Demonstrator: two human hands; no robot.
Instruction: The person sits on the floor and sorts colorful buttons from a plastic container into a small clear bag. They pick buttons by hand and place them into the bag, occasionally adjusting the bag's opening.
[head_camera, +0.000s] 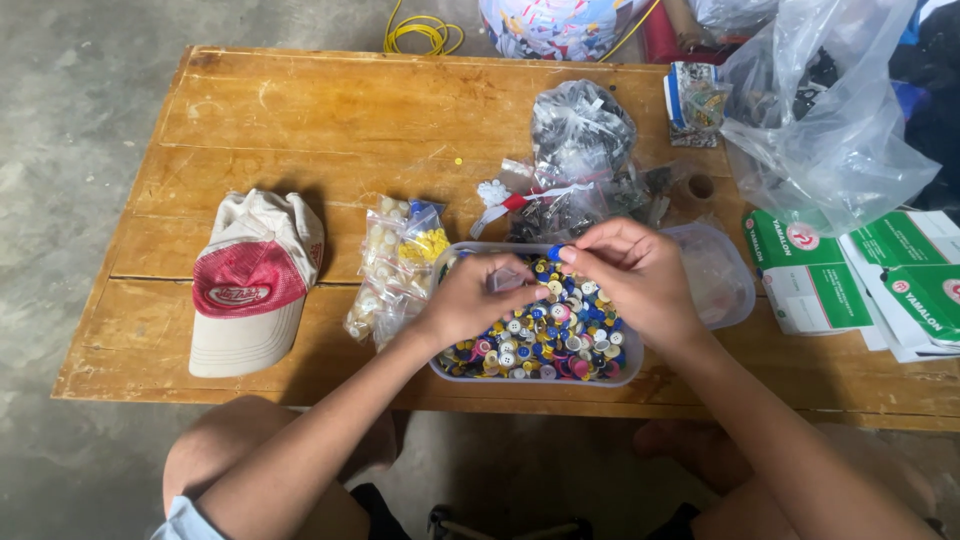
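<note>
Head view: both hands over a clear plastic tub (438, 362) heaped with mixed coloured buttons (555, 335), near the front edge of a worn wooden table (300, 120). Right hand (640, 275) curled, fingertips pinching a small blue button (554, 253) just above the pile; left hand (470, 297) loosely closed beside it, fingers meeting the right's, seemingly gripping a small clear bag, though hard to tell. Best done by keeping both hands low over the tub, so dropped pieces fall back in. Worth pinching one button at a time. Close by: small bags of pale and yellow buttons (400, 265) at left, a red-and-cream cap (250, 285) farther left, the tub's lid (715, 275) at right.
</note>
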